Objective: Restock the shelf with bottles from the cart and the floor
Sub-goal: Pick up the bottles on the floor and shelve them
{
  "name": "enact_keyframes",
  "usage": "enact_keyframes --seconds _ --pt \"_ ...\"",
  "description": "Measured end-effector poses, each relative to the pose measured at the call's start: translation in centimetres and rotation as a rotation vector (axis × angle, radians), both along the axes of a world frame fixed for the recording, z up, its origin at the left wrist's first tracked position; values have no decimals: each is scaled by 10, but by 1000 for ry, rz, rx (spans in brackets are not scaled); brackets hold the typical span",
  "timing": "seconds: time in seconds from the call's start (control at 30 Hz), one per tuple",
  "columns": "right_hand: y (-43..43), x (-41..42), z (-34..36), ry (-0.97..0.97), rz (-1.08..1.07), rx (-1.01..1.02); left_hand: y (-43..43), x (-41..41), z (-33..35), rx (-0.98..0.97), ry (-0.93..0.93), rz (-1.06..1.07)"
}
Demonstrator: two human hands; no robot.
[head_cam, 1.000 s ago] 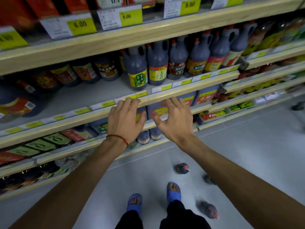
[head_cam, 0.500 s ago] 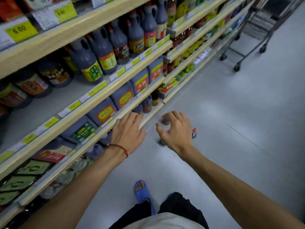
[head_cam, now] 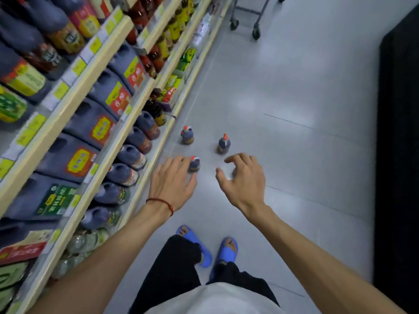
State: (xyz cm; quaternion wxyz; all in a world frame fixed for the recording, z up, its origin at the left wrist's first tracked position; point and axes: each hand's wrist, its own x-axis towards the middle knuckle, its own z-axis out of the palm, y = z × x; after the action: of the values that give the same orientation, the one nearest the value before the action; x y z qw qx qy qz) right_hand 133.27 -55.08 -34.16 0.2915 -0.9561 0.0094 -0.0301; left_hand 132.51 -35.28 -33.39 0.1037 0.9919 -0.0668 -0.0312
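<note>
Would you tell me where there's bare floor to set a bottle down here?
Bare floor runs from the three standing bottles to the cart, and rightward to the dark fixture. It is crowded by the lower shelf, where those bottles cluster.

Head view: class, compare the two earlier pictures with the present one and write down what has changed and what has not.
Both hands left the shelf edge and dropped towards the floor: the left hand now reaches near the closest floor bottle, the right hand beside it. The view swung along the aisle, bringing the cart in. Unchanged: both hands empty, no bottle picked up.
</note>
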Motion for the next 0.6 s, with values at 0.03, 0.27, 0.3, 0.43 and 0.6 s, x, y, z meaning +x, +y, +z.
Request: enact_keyframes --seconds 0.03,0.27,0.3,0.43,0.6 --pt "-5 -4 -4 7 -21 6 -5 -1 -4 -11 7 -4" --pt "-4 -18 -37 35 -206 30 -14 12 -42 -141 147 3" --pt "0 -17 -42 48 -242 33 -12 16 -49 -154 168 -13" --pt "22 -15 -67 70 -420 74 0 34 -78 -156 222 -108" --pt "46 -11 -114 136 -501 73 21 55 -124 -131 275 -204"
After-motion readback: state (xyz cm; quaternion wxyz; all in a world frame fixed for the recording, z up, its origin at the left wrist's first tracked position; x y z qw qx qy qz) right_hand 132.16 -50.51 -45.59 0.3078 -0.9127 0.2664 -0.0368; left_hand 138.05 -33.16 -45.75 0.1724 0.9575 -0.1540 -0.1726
